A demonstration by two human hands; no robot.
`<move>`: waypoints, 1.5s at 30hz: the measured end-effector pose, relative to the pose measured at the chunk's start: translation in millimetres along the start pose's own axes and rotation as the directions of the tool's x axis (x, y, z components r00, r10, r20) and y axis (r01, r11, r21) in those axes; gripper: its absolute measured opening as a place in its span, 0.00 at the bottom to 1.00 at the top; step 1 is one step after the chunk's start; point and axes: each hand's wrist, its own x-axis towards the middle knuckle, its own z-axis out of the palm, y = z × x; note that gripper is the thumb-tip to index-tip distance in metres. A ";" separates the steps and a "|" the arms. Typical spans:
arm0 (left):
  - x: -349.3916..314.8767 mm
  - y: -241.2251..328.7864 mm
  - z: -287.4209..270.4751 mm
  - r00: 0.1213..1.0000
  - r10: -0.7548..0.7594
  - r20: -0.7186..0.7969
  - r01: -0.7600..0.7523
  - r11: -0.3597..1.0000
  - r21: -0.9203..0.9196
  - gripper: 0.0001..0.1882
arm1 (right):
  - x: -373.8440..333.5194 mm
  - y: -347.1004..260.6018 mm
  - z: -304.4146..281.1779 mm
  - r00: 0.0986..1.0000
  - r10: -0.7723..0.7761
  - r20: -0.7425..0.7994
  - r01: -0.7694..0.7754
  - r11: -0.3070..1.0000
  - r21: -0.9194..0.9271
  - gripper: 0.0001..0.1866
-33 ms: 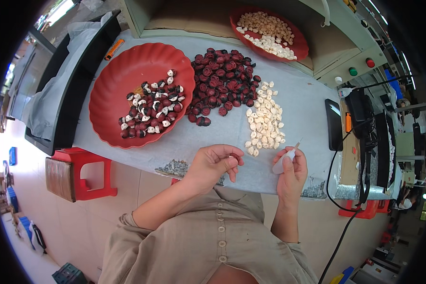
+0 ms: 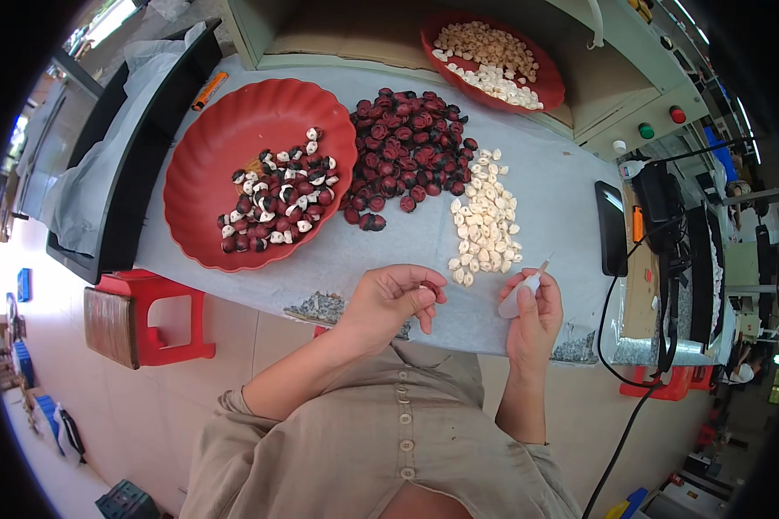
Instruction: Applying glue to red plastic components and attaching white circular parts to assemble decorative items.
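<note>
At the table's near edge, my left hand (image 2: 388, 298) is closed in a pinch on a small dark red piece (image 2: 428, 286), mostly hidden by the fingers. To its right, my right hand (image 2: 535, 318) grips a small white squeeze bottle (image 2: 517, 299) with a thin needle tip pointing up and away. Just beyond the hands lies a patch of cream shell-shaped pieces (image 2: 485, 227). Farther back is a heap of dark red and black rose-like pieces (image 2: 407, 143). On the left, a scalloped red tray (image 2: 203, 164) holds several red, black and white pieces (image 2: 286, 199).
A second red tray (image 2: 556, 85) with cream and white pieces stands in a pale green cabinet (image 2: 614, 52) with buttons. A black phone (image 2: 611, 227) and cables lie at right. A black bin (image 2: 138, 156), an orange cutter (image 2: 209, 91) and a red stool (image 2: 151, 316) are left.
</note>
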 end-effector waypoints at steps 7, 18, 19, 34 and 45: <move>-1.2 0.8 1.1 1.000 -0.010 0.005 0.010 1.000 -0.007 0.08 | -0.4 -1.3 -0.2 1.000 0.006 -0.030 -0.005 1.000 0.026 0.13; -16.5 38.7 5.8 0.927 0.338 -0.164 -0.296 0.926 0.236 0.12 | -0.1 1.3 0.4 1.000 -0.004 -0.021 0.005 0.999 0.051 0.12; -17.9 55.3 -3.5 0.794 0.581 -0.177 -0.418 0.734 0.536 0.12 | -1.5 -0.9 0.7 1.000 0.000 -0.020 0.001 0.999 0.049 0.11; 10.1 55.7 -23.8 0.748 0.460 0.479 -0.079 -0.655 0.751 0.15 | -1.2 -1.2 -1.8 1.000 0.012 -0.006 -0.011 0.998 0.062 0.12; -1.1 45.5 -18.2 0.827 0.539 0.158 -0.409 0.384 0.828 0.15 | -1.4 -5.0 1.2 0.998 0.016 0.064 -0.023 0.994 0.108 0.17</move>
